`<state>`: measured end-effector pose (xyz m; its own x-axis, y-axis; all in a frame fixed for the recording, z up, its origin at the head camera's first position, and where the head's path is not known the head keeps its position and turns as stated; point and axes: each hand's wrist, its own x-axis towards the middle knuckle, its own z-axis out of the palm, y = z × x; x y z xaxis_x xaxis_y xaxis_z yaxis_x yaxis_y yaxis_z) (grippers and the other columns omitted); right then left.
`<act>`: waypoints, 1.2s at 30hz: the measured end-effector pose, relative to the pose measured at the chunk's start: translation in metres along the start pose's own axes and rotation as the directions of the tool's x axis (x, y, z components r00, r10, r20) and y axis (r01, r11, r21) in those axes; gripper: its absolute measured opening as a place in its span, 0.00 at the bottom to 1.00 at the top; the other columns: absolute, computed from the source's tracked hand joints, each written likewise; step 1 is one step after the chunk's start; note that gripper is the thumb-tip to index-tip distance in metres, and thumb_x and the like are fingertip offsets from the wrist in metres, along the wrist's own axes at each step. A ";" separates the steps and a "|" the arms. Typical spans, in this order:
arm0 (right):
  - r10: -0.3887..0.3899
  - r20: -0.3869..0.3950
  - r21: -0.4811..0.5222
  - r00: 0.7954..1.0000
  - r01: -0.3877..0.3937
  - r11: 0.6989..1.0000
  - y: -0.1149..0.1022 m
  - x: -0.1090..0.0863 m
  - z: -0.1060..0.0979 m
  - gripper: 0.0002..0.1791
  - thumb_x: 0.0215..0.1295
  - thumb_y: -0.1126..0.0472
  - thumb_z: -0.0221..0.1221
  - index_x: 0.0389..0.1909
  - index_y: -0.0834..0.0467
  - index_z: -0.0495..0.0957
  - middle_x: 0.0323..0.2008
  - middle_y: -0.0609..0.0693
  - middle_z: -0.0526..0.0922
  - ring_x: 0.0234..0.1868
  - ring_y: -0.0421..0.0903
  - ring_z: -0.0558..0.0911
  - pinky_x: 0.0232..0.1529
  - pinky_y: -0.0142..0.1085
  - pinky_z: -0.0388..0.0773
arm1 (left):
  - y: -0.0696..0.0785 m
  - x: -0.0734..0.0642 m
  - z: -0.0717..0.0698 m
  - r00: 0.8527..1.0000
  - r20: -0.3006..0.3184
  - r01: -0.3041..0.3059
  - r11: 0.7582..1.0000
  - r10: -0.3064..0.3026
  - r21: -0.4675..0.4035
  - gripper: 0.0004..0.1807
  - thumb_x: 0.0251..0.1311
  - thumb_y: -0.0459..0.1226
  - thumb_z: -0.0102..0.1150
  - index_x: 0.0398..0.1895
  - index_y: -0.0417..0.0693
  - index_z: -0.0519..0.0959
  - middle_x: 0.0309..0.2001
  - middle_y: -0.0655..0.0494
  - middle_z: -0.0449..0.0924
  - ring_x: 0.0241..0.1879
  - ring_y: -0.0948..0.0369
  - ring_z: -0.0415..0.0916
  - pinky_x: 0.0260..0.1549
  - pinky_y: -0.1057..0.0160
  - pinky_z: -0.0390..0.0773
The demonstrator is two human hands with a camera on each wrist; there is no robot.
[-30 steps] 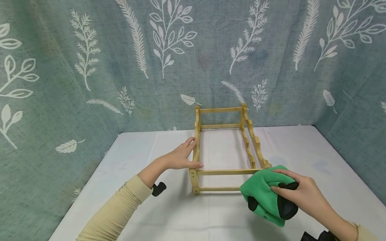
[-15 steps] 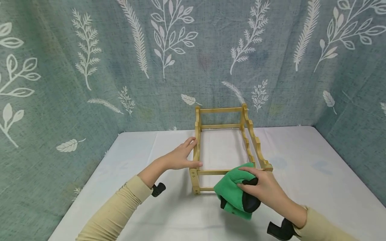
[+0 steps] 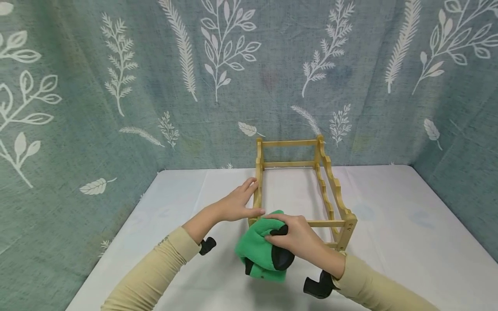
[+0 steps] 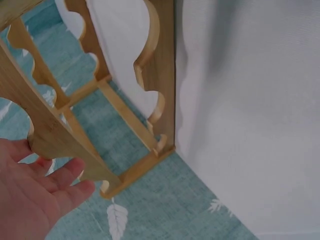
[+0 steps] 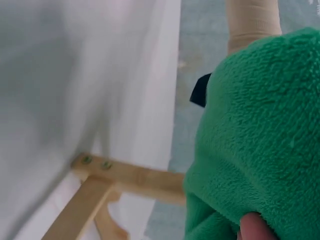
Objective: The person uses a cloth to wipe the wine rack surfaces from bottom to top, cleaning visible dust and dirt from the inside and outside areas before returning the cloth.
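Note:
A light wooden rack (image 3: 289, 164) with scalloped side rails stands on the white-covered table. My left hand (image 3: 239, 205) holds its left side rail near the front; the left wrist view shows the fingers (image 4: 70, 172) against the scalloped board (image 4: 55, 125). Bunched in my right hand (image 3: 299, 235) is a fluffy green cloth (image 3: 254, 244) with black patches, pinched between thumb and fingers. This cloth overlaps the rack's front left corner, hiding part of the front bars. From the right wrist, the cloth (image 5: 260, 125) fills the right side, with a fingertip (image 5: 255, 226) pressed into it.
White cloth (image 3: 389, 216) covers the table on both sides of the rack. A blue-green curtain (image 3: 272, 86) with white leaf prints hangs behind and at the sides. Black wrist mounts (image 3: 319, 286) sit below both wrists.
My right hand has carried the green cloth leftward across the rack's front, from its right corner to its left corner. My left hand keeps its place on the rail; the view shifts slightly.

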<state>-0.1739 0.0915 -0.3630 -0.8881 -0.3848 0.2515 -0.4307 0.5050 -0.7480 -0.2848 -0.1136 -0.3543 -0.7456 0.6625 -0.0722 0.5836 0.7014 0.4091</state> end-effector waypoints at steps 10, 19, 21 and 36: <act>0.162 -0.058 -0.096 0.985 -0.167 0.981 0.025 -0.041 -0.053 0.20 0.52 0.55 0.65 0.48 0.56 0.78 0.40 0.52 0.83 0.36 0.44 0.82 0.32 0.33 0.77 | -0.003 0.000 0.001 1.000 0.017 0.017 0.999 -0.017 -0.030 0.49 0.58 0.62 0.46 0.73 0.48 0.39 0.73 0.52 0.31 0.70 0.47 0.42 0.63 0.44 0.52; 0.268 -0.069 -0.206 0.961 -0.276 0.939 0.043 -0.071 -0.090 0.24 0.51 0.56 0.66 0.50 0.61 0.76 0.39 0.58 0.83 0.30 0.43 0.81 0.25 0.33 0.74 | -0.004 0.001 0.001 0.999 0.033 -0.001 0.999 0.002 -0.037 0.51 0.55 0.67 0.42 0.73 0.49 0.38 0.73 0.52 0.30 0.70 0.47 0.40 0.63 0.43 0.50; 0.234 -0.049 -0.213 0.971 -0.239 0.947 0.043 -0.070 -0.089 0.25 0.51 0.56 0.66 0.50 0.62 0.76 0.38 0.56 0.83 0.30 0.42 0.81 0.25 0.32 0.73 | -0.003 0.002 0.001 0.999 0.034 -0.009 0.999 0.010 -0.034 0.52 0.55 0.68 0.40 0.73 0.49 0.38 0.73 0.52 0.30 0.70 0.46 0.40 0.63 0.42 0.49; -0.528 -0.053 -0.353 0.848 0.479 0.804 0.005 -0.013 -0.006 0.29 0.44 0.65 0.70 0.51 0.62 0.72 0.38 0.55 0.78 0.37 0.47 0.81 0.36 0.33 0.79 | -0.007 0.000 -0.006 0.998 0.061 -0.023 0.998 0.020 0.052 0.44 0.62 0.64 0.34 0.73 0.49 0.40 0.73 0.50 0.33 0.70 0.46 0.42 0.63 0.44 0.51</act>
<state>-0.1658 0.1035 -0.3666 -0.5339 -0.5521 0.6404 -0.8281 0.4946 -0.2639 -0.2909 -0.1205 -0.3515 -0.7127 0.6914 -0.1189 0.6168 0.6983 0.3631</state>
